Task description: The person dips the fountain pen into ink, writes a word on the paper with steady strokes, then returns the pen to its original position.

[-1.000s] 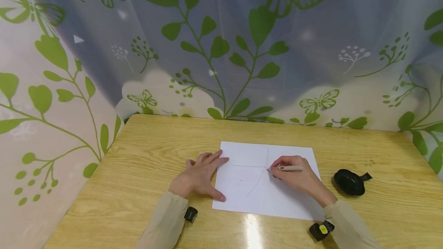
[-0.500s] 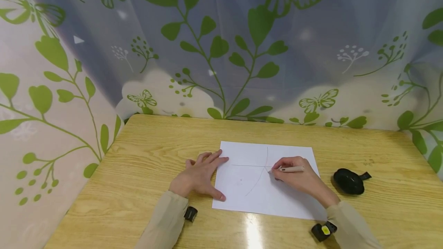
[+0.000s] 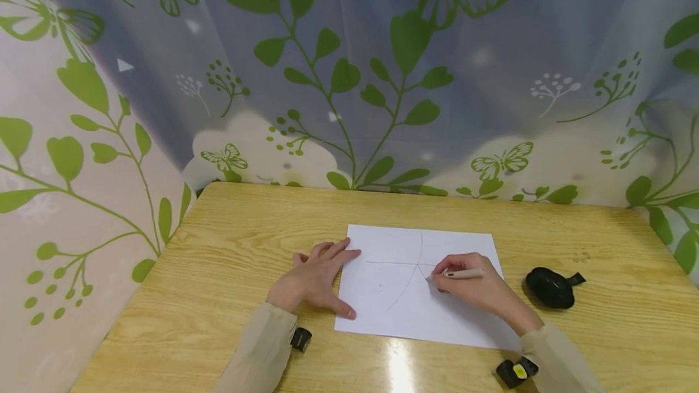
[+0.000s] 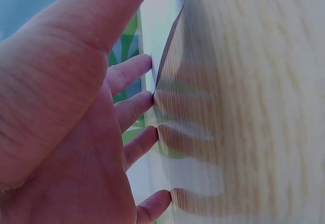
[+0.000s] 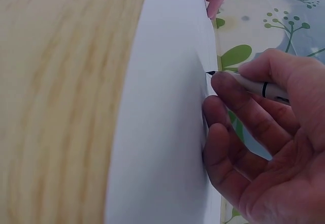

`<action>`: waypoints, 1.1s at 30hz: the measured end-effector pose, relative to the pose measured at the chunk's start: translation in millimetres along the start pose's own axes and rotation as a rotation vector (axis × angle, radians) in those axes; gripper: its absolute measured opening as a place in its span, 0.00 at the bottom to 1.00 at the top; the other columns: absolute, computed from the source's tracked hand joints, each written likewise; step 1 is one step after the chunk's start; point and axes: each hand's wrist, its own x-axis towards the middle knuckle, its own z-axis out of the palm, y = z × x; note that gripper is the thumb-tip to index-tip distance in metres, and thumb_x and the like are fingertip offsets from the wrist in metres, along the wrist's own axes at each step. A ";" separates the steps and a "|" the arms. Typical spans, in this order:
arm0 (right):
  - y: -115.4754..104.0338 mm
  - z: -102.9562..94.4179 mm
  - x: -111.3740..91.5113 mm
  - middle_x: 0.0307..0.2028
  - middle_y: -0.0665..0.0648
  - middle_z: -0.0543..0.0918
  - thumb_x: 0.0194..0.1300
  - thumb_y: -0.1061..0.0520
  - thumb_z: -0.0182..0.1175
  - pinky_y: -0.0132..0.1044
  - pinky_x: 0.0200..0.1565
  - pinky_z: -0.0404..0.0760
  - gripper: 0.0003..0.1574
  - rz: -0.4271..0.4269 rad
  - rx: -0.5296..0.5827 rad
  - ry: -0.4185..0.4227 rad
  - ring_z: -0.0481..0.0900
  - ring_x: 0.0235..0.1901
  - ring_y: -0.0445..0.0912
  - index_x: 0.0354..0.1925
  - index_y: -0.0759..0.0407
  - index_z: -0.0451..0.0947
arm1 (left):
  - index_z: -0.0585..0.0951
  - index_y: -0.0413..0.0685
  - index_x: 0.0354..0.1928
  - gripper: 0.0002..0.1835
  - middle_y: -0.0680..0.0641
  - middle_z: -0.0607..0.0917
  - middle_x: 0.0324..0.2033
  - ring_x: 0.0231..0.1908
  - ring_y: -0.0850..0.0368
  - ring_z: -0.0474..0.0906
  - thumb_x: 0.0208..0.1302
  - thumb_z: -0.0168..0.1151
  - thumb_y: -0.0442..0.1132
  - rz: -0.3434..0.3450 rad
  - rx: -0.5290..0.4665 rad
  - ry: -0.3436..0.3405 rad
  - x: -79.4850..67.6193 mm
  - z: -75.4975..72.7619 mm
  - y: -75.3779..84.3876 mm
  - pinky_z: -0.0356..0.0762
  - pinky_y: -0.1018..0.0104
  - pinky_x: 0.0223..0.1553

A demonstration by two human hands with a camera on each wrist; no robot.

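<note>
A white sheet of paper (image 3: 404, 308) lies on the wooden table (image 3: 229, 241), with thin drawn lines (image 3: 406, 284) meeting near its middle. My right hand (image 3: 472, 290) grips a beige pen (image 3: 464, 273), its tip on the paper just right of where the lines meet; the right wrist view shows the pen (image 5: 254, 85) and its tip touching the paper (image 5: 162, 132). My left hand (image 3: 317, 278) lies flat with straight fingers, pressing on the paper's left edge. In the left wrist view the fingertips (image 4: 144, 102) rest on the table (image 4: 254, 107) by the paper's edge.
A black rounded object (image 3: 550, 287) sits on the table to the right of the paper. A curtain (image 3: 349, 77) printed with green leaves and butterflies hangs behind and to the left of the table. Small black devices (image 3: 300, 338) are at both wrists.
My right hand with the pen has slid a little down and right across the paper, away from the lines' meeting point. The left hand has stayed put.
</note>
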 end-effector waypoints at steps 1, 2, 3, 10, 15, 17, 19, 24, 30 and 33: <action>0.0 -0.1 -0.5 0.24 0.53 0.86 0.64 0.54 0.68 0.31 0.31 0.76 0.07 0.001 0.002 -0.003 0.79 0.24 0.40 0.37 0.56 0.87 | 0.59 0.69 0.79 0.62 0.56 0.49 0.83 0.80 0.43 0.46 0.41 0.81 0.68 0.001 0.001 0.000 0.0 0.0 0.0 0.54 0.26 0.66; 0.0 -0.3 -1.0 0.24 0.53 0.86 0.64 0.54 0.68 0.31 0.31 0.76 0.07 0.002 0.003 -0.005 0.79 0.24 0.40 0.37 0.56 0.87 | 0.59 0.69 0.79 0.62 0.56 0.49 0.83 0.80 0.43 0.46 0.41 0.80 0.68 0.000 0.002 0.000 0.0 0.0 -0.1 0.54 0.26 0.66; 0.0 -0.4 -1.6 0.25 0.53 0.86 0.64 0.54 0.68 0.31 0.31 0.75 0.07 0.003 0.003 -0.008 0.79 0.24 0.40 0.37 0.56 0.86 | 0.58 0.69 0.79 0.62 0.56 0.49 0.83 0.80 0.43 0.46 0.41 0.80 0.68 0.000 0.003 0.000 0.1 0.1 -0.1 0.54 0.26 0.66; -1.1 -0.7 -5.3 0.24 0.52 0.85 0.63 0.54 0.68 0.31 0.30 0.74 0.07 0.017 -0.007 -0.014 0.76 0.23 0.39 0.37 0.56 0.86 | 0.59 0.70 0.79 0.62 0.57 0.49 0.83 0.80 0.44 0.45 0.41 0.80 0.68 -0.001 0.000 -0.001 -0.3 0.4 0.0 0.54 0.26 0.66; -0.9 -1.0 -8.1 0.25 0.50 0.85 0.63 0.54 0.68 0.31 0.30 0.73 0.06 0.014 -0.025 -0.015 0.77 0.24 0.40 0.37 0.55 0.86 | 0.59 0.69 0.79 0.62 0.57 0.49 0.83 0.80 0.44 0.45 0.41 0.80 0.68 0.002 0.003 0.001 -0.2 0.2 -0.2 0.55 0.27 0.66; -0.4 -1.0 -9.2 0.25 0.50 0.86 0.63 0.54 0.68 0.31 0.30 0.74 0.06 0.012 -0.032 -0.017 0.77 0.25 0.40 0.37 0.54 0.86 | 0.59 0.69 0.79 0.62 0.57 0.49 0.83 0.80 0.44 0.45 0.41 0.80 0.68 0.002 0.005 0.001 -0.3 -0.1 -0.1 0.55 0.27 0.66; 0.2 -1.0 -10.1 0.25 0.50 0.86 0.63 0.54 0.68 0.31 0.30 0.73 0.06 0.010 -0.038 -0.019 0.77 0.25 0.40 0.37 0.54 0.86 | 0.58 0.69 0.79 0.62 0.56 0.49 0.83 0.80 0.44 0.45 0.41 0.80 0.68 0.002 0.006 0.000 -0.5 -0.2 0.0 0.55 0.28 0.66; 2.1 -1.5 -11.8 0.24 0.50 0.85 0.63 0.54 0.68 0.30 0.28 0.72 0.06 0.007 -0.034 -0.027 0.75 0.22 0.39 0.37 0.55 0.86 | 0.58 0.69 0.79 0.62 0.56 0.49 0.83 0.80 0.43 0.46 0.41 0.80 0.68 0.003 0.008 -0.002 -0.9 -0.4 0.4 0.56 0.28 0.65; 3.0 -2.3 -15.0 0.24 0.51 0.85 0.63 0.55 0.68 0.30 0.28 0.71 0.06 0.003 -0.025 -0.036 0.75 0.21 0.39 0.38 0.55 0.86 | 0.58 0.68 0.79 0.62 0.56 0.49 0.83 0.80 0.43 0.46 0.41 0.80 0.68 0.006 0.010 0.001 -0.4 -0.4 0.4 0.57 0.28 0.65; 3.6 -3.0 -17.2 0.25 0.51 0.86 0.63 0.54 0.68 0.30 0.28 0.72 0.07 -0.007 -0.024 -0.047 0.76 0.22 0.39 0.39 0.56 0.86 | 0.58 0.68 0.79 0.62 0.56 0.49 0.83 0.80 0.43 0.45 0.41 0.80 0.68 0.006 0.007 0.000 -0.5 -0.2 0.3 0.56 0.27 0.65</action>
